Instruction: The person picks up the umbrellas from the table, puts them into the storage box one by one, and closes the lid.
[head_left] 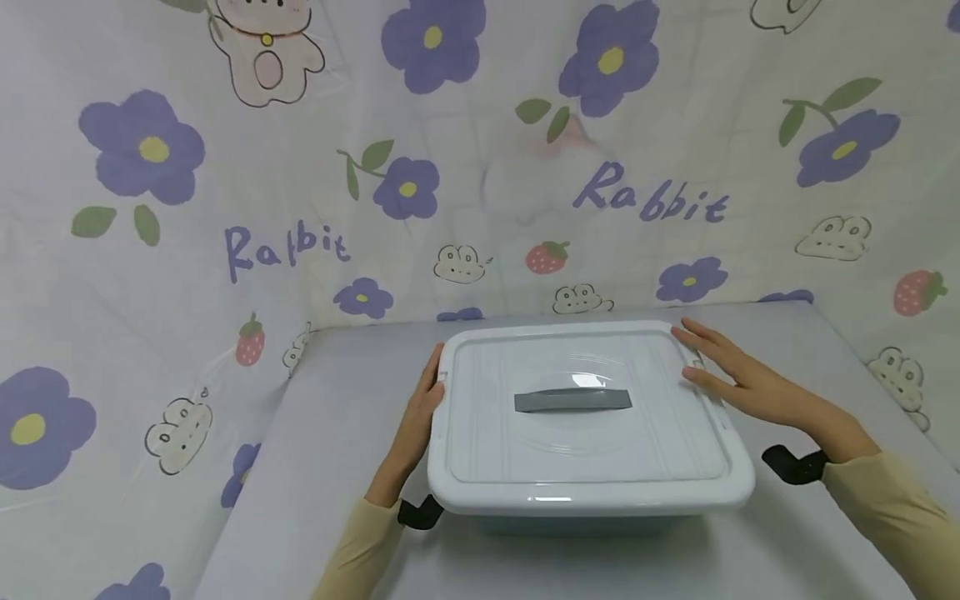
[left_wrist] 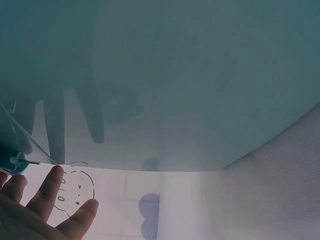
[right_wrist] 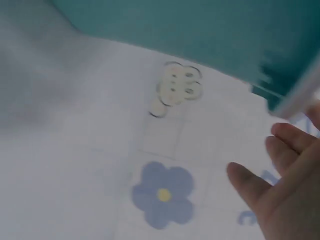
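A storage box with a white lid (head_left: 480, 446) sits in the middle of the table in the head view. A grey handle (head_left: 573, 401) lies across the lid, and the teal body (head_left: 577, 525) shows below its front rim. My left hand (head_left: 417, 408) is at the lid's left edge, fingers extended along the side. On the right, my right hand (head_left: 750, 385) has its fingertips at the lid's right rim, fingers spread. The left wrist view shows the box's teal wall (left_wrist: 200, 75) close up; in the right wrist view the wall (right_wrist: 190, 30) fills the top.
The pale tabletop (head_left: 352, 375) extends around the box. Behind it and at both sides hangs a white curtain (head_left: 495, 208) printed with purple flowers, strawberries and rabbits. A black strap piece (head_left: 795, 465) sits at the right wrist, another (head_left: 420, 512) at the left.
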